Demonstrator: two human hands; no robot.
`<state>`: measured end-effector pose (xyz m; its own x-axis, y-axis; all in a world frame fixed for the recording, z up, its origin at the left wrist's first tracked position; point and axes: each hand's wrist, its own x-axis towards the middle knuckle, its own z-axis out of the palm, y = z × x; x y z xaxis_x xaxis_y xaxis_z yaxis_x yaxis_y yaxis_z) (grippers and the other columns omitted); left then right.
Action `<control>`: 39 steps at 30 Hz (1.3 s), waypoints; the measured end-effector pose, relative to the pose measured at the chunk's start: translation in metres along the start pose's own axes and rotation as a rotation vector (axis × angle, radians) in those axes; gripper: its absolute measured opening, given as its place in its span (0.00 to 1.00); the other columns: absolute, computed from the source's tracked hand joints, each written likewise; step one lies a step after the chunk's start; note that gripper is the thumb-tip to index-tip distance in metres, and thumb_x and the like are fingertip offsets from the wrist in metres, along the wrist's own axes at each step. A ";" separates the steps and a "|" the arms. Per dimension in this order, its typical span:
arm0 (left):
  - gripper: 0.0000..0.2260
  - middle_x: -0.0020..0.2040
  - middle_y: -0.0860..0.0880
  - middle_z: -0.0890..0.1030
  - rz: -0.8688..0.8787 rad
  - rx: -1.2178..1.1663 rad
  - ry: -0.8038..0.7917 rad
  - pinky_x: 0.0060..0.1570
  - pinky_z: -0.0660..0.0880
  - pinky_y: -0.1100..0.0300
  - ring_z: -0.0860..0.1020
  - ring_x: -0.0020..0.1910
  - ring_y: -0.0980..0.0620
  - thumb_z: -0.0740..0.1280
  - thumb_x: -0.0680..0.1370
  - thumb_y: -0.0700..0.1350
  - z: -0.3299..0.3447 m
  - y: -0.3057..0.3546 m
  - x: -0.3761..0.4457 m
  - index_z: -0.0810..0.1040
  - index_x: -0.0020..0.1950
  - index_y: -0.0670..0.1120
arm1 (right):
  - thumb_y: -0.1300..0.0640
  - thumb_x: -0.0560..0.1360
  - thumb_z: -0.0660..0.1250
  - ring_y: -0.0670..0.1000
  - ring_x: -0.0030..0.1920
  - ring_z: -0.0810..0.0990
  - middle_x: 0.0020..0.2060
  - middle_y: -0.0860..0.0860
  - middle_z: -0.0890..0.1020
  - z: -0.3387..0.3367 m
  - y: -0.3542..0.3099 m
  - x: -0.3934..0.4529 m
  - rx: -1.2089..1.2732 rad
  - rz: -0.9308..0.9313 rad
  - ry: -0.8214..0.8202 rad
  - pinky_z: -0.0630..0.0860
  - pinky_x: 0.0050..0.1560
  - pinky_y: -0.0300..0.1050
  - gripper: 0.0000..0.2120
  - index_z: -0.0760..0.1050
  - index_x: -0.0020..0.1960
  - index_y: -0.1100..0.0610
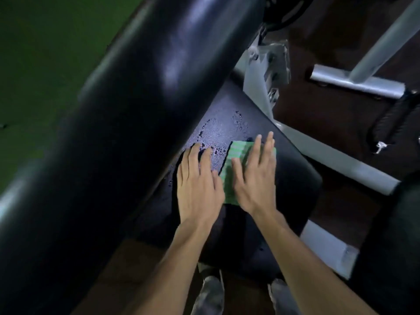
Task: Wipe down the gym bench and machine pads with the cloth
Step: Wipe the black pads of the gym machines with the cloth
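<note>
Right hand [254, 178] lies flat, fingers straight and slightly spread, palm down on the cloth [236, 160], pressing it onto the seat pad [293, 178]; nothing gripped, just pressed. Left hand [197, 183] also flat and open, fingers straight, resting on bare pad surface just left of the cloth, thumb edge touching the cloth's left side. Cloth is green w/ pale stripes, folded to a rough rectangle, sitting near the middle of the seat pad, partly hidden under the right hand; its far edge shows beyond the thumb, near edge shows between the two wrists. Droplets [213, 135] and a wet sheen sit on the seat pad just beyond the left fingertips and the cloth's far-left corner. Back pad [136, 110], black and glossy, rises at a steep tilt from the seat pad's left side, filling the left of the view. Grey metal frame [263, 69] runs along the seat pad's right and far side, w/ a bracket at the far corner. Crossbar [354, 84] lies on the dark floor well to the right of the seat pad, far side. Green wall or floor area [45, 42] shows left of the back pad. Person's legs [209, 294] visible below the seat pad's near edge.
</note>
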<state>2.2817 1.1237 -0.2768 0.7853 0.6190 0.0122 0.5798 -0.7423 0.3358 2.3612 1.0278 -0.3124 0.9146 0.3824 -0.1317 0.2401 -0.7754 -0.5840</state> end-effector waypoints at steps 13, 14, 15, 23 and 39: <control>0.34 0.84 0.41 0.49 -0.189 0.278 0.134 0.81 0.42 0.50 0.46 0.83 0.44 0.57 0.80 0.52 0.031 -0.029 -0.003 0.52 0.83 0.41 | 0.41 0.84 0.51 0.54 0.84 0.45 0.84 0.56 0.49 0.014 0.009 0.075 -0.259 -0.813 -0.128 0.48 0.83 0.56 0.35 0.47 0.84 0.60; 0.34 0.84 0.40 0.48 -0.189 0.309 0.122 0.81 0.42 0.50 0.46 0.83 0.44 0.56 0.80 0.53 0.033 -0.029 -0.003 0.50 0.83 0.41 | 0.41 0.84 0.51 0.53 0.84 0.45 0.84 0.55 0.49 0.009 0.030 0.069 -0.282 -0.819 -0.138 0.49 0.83 0.56 0.35 0.47 0.84 0.59; 0.34 0.83 0.40 0.48 -0.193 0.321 0.117 0.81 0.42 0.49 0.46 0.83 0.43 0.55 0.81 0.53 0.035 -0.028 -0.002 0.49 0.83 0.40 | 0.41 0.84 0.51 0.52 0.84 0.45 0.84 0.55 0.49 0.004 0.045 0.069 -0.286 -0.766 -0.123 0.49 0.83 0.56 0.35 0.46 0.84 0.59; 0.33 0.83 0.40 0.48 -0.142 0.272 0.210 0.81 0.41 0.52 0.45 0.82 0.45 0.56 0.82 0.48 0.038 -0.029 -0.003 0.46 0.82 0.37 | 0.43 0.85 0.47 0.56 0.84 0.47 0.83 0.59 0.51 0.036 -0.061 0.105 -0.212 -0.572 0.020 0.46 0.83 0.56 0.34 0.48 0.83 0.62; 0.13 0.48 0.33 0.84 -0.112 0.141 0.302 0.49 0.67 0.53 0.83 0.44 0.33 0.59 0.83 0.43 -0.034 -0.124 -0.035 0.80 0.56 0.36 | 0.43 0.84 0.48 0.56 0.83 0.53 0.82 0.57 0.58 0.063 -0.072 -0.019 -0.248 -0.799 -0.074 0.48 0.83 0.54 0.32 0.56 0.82 0.61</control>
<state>2.1752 1.2026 -0.2864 0.6281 0.7307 0.2676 0.6993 -0.6809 0.2177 2.3063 1.1081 -0.3187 0.4175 0.8887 0.1893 0.8789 -0.3420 -0.3326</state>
